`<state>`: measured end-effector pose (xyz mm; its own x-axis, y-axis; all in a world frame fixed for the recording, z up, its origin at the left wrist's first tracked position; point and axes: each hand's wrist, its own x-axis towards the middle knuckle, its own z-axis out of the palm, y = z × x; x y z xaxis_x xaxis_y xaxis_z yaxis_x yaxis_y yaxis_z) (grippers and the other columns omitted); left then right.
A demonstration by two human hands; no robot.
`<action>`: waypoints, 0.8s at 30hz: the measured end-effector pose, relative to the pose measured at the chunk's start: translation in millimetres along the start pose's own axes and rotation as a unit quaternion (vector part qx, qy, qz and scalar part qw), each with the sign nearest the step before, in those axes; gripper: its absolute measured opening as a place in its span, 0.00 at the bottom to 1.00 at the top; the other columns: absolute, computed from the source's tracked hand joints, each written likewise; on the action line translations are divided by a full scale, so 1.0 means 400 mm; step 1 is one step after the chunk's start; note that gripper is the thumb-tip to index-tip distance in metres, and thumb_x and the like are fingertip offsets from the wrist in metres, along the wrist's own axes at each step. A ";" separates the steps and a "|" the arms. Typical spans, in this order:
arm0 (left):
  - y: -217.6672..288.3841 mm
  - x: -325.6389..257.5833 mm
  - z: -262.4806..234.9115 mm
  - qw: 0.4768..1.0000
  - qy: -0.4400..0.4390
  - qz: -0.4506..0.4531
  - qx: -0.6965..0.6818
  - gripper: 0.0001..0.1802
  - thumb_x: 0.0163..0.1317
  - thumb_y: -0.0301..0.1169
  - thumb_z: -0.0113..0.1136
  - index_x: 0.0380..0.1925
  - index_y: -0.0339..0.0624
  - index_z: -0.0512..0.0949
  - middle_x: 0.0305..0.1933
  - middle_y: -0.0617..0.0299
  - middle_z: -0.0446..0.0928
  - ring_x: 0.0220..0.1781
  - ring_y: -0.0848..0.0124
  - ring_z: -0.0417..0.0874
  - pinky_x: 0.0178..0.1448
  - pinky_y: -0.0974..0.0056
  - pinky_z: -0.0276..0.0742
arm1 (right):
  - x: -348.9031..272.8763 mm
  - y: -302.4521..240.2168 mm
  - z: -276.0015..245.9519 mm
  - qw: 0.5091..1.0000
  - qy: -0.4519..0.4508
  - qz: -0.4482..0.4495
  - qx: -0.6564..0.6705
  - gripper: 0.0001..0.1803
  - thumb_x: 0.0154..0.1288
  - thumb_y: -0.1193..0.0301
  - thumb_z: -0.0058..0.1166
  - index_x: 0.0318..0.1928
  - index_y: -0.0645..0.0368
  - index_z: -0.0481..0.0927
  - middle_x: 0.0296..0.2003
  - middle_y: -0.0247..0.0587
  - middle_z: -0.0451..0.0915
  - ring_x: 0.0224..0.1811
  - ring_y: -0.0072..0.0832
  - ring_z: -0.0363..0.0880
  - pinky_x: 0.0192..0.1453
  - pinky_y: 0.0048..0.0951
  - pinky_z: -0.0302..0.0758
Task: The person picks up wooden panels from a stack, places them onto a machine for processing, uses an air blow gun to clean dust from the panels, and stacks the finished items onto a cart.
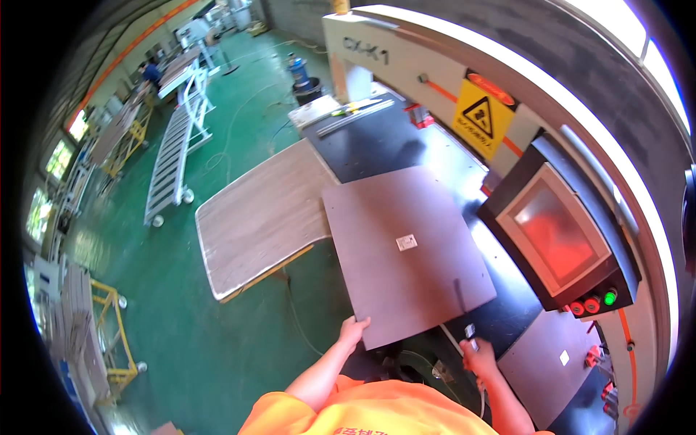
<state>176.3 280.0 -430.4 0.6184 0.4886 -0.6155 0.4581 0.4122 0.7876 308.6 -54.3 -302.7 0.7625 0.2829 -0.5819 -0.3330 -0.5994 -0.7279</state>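
A flat brownish-grey panel (384, 290) with a small white label (407, 243) near its middle lies in front of me, partly over the black machine table. My left hand (352, 333) is closed on its near left corner, thumb on top. Beside the panel's near right edge, my right hand (477, 357) grips an air blow gun (470, 333). Its thin dark nozzle reaches out above the panel, and a hose trails below the hand. The fingers underneath are partly hidden.
A machine with a screen (554, 235) and buttons (593, 304) stands at right. Another labelled panel (536, 373) lies at its near end. Left of my panel is a pale board (261, 217) on a stand. Wheeled metal stairs (174, 159) and yellow-framed carts (116, 333) stand farther left.
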 end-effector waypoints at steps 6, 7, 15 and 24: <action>-0.190 -0.263 -0.338 0.957 0.276 -0.082 0.035 0.27 0.70 0.50 0.54 0.29 0.34 0.79 0.31 0.62 0.78 0.35 0.73 0.74 0.43 0.61 0.72 | 0.278 0.090 0.048 0.980 0.119 -0.140 -0.069 0.14 0.60 0.67 0.60 0.39 0.66 0.81 0.29 0.41 0.82 0.30 0.27 0.80 0.37 0.29 0.75; -0.202 -0.302 -0.395 0.961 0.262 -0.086 0.030 0.27 0.69 0.51 0.54 0.31 0.33 0.79 0.34 0.61 0.79 0.38 0.72 0.76 0.46 0.61 0.73 | 0.297 0.106 0.081 0.977 0.113 -0.165 -0.076 0.14 0.60 0.67 0.60 0.39 0.66 0.81 0.29 0.40 0.82 0.30 0.27 0.80 0.36 0.29 0.74; -0.176 -0.612 -0.666 0.914 0.361 -0.028 0.181 0.32 0.68 0.52 0.50 0.21 0.31 0.75 0.23 0.46 0.76 0.27 0.52 0.78 0.35 0.53 0.71 | 0.218 0.052 0.439 0.977 -0.094 0.022 0.188 0.13 0.61 0.75 0.57 0.47 0.65 0.77 0.37 0.41 0.82 0.39 0.32 0.81 0.45 0.35 0.78; -0.470 -1.027 -1.157 0.840 0.537 0.052 -0.053 0.31 0.69 0.51 0.50 0.18 0.33 0.72 0.16 0.56 0.65 0.23 0.72 0.67 0.30 0.58 0.66 | -0.224 -0.301 1.050 0.937 -0.265 -0.155 0.165 0.17 0.52 0.75 0.59 0.44 0.57 0.76 0.31 0.28 0.77 0.29 0.22 0.74 0.35 0.25 0.71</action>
<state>-459.5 357.7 -340.0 -0.3065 0.9154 -0.2609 0.3434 0.3620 0.8666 47.5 307.0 -315.0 0.4977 0.7896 -0.3590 -0.3608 -0.1878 -0.9135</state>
